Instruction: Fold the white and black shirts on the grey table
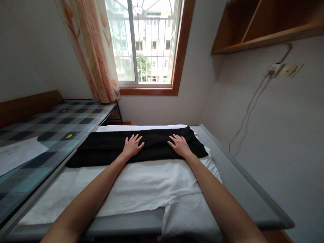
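Black trousers, or a similar long folded black garment (106,155), lie crosswise over a white T-shirt (152,179). My left hand (132,146) rests on the black cloth left of its middle, fingers spread flat. Farther right, my right hand (179,145) also presses flat on it with the fingers apart. Neither hand grips the cloth. The T-shirt is spread on a grey-topped table (243,189), and one sleeve hangs over the near edge. More white cloth shows behind the black garment.
On the left is a bed with a checked cover (73,119) and a paper sheet (20,153) on it. A curtain (93,50) hangs by the barred window (152,44). At right, a cable (246,114) runs down from a wall socket (274,70) below a wooden shelf (268,37).
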`<action>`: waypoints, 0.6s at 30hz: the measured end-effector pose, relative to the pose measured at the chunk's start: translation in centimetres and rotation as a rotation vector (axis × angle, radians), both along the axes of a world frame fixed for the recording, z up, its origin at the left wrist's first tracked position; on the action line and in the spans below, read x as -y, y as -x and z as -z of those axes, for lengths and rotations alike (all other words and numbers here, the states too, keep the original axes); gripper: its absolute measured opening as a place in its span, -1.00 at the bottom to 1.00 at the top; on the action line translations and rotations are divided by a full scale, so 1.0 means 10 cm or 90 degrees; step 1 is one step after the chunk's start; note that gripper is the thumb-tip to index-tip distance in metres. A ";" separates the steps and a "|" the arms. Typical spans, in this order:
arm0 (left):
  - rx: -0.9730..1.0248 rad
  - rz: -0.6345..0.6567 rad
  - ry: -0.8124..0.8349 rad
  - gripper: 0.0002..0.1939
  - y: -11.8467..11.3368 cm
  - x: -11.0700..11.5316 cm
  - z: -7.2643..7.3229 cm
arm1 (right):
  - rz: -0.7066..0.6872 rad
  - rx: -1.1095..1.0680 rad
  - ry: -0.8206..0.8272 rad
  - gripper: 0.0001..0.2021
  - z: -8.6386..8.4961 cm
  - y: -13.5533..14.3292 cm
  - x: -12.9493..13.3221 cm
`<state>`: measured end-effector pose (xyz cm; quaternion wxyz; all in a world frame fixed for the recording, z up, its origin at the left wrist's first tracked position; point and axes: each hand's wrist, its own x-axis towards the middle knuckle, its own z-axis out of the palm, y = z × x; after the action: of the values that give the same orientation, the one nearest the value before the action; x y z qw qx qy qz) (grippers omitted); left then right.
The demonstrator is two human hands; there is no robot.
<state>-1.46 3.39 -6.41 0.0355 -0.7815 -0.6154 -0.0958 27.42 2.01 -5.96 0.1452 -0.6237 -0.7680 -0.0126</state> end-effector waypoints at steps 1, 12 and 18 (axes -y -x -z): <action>-0.003 0.000 0.004 -0.42 0.00 0.00 0.00 | 0.004 -0.005 -0.016 -0.46 0.00 0.00 0.00; 0.007 -0.043 0.065 -0.26 0.03 -0.05 -0.03 | 0.071 0.049 0.085 -0.38 -0.02 -0.01 -0.01; 0.008 -0.165 0.111 -0.20 0.52 -0.20 -0.09 | 0.071 0.054 0.093 -0.38 -0.04 -0.01 0.00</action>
<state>-6.63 5.41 -5.50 -0.0240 -0.6952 -0.7172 -0.0415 27.56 2.04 -5.56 0.0656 -0.6733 -0.7364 0.0088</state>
